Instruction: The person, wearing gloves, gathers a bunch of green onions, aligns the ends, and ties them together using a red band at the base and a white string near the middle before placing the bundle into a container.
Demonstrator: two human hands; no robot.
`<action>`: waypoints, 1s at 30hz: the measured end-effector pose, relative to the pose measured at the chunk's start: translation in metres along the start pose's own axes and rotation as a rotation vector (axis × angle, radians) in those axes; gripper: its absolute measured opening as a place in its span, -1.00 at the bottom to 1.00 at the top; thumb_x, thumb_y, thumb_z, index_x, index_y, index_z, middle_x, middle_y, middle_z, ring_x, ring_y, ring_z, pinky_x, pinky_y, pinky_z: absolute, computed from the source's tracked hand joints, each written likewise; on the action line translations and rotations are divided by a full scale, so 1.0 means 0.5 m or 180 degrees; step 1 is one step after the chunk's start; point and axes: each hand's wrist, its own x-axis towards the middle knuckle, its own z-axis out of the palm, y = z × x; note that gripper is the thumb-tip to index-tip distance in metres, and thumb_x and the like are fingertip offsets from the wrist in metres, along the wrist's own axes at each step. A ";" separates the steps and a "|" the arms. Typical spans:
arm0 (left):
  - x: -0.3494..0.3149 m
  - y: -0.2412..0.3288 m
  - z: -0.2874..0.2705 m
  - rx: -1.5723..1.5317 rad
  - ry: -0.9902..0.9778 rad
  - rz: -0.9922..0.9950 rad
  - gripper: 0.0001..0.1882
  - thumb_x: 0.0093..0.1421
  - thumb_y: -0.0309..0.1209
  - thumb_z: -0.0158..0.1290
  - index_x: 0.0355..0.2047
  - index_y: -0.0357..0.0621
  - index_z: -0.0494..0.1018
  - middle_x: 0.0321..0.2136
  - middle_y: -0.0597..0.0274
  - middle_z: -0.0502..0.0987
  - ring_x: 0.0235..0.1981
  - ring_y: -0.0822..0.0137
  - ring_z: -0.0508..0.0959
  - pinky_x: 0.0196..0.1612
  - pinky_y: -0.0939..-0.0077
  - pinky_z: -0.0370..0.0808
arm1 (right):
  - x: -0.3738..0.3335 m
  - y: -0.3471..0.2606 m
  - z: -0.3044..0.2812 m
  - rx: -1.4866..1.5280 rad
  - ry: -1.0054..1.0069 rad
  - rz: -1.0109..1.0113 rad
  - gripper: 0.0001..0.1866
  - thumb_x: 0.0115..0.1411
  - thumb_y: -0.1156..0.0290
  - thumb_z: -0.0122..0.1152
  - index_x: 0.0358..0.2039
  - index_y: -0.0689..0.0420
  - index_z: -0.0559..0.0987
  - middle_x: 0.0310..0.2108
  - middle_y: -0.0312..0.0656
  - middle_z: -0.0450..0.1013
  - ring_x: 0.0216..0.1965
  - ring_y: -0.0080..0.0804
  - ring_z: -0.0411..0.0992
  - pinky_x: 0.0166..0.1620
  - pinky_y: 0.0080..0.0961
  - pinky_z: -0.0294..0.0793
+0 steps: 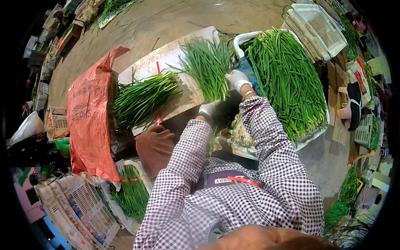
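Note:
A loose bunch of garlic chives (207,62) lies on the pale board in front of me, leaf tips pointing away. My left hand (209,109), in a white glove, is closed around the stalk ends at its near edge. At the bunch's right side is my right hand (238,79), also gloved, with fingers curled together; whatever they pinch is hidden. A second chive bunch (146,96) lies to the left on the board, across a red strip (158,116). Close by my right hand, a blue cloth (248,73) hangs over the rim of a heaped crate.
The white crate (327,109) on my right is piled with chives. An orange-red sack (89,112) drapes over the board's left end, beside a brown cloth (155,150). Stacked plastic baskets (89,212) stand lower left; more baskets (321,29) stand upper right.

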 end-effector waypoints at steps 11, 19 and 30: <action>-0.019 -0.044 0.004 -0.2107 -0.1116 0.1107 -0.81 0.37 -0.26 -0.13 -0.23 -0.03 0.44 -0.41 0.37 0.50 -0.44 0.44 0.48 -0.15 0.36 0.46 | -0.018 -0.012 0.037 -0.0246 -0.0396 0.0014 -0.36 0.03 0.01 0.32 0.00 0.21 0.53 -0.02 0.11 0.48 0.03 0.04 0.44 0.08 -0.25 0.41; -0.137 0.004 -0.004 -0.3352 -0.1429 0.0400 -0.70 0.38 -0.22 -0.16 -0.10 -0.14 0.43 -0.13 0.04 0.56 -0.17 0.11 0.55 -0.01 0.12 0.46 | -0.053 -0.028 0.053 -0.0555 -0.0119 -0.0159 -0.41 0.01 0.15 0.25 0.01 0.24 0.50 -0.03 0.19 0.46 -0.01 0.09 0.45 0.07 -0.23 0.43; -0.125 0.056 -0.001 -0.2255 -0.0352 -0.0309 -0.80 0.30 -0.20 0.08 -0.22 -0.03 0.45 -0.73 0.54 0.17 -0.68 0.57 0.22 -0.52 0.63 0.31 | -0.009 0.048 0.106 0.1547 -0.0980 0.0243 -0.73 0.24 0.28 0.13 -0.21 0.23 0.55 -0.24 -0.08 0.55 -0.30 -0.38 0.52 -0.25 -0.42 0.52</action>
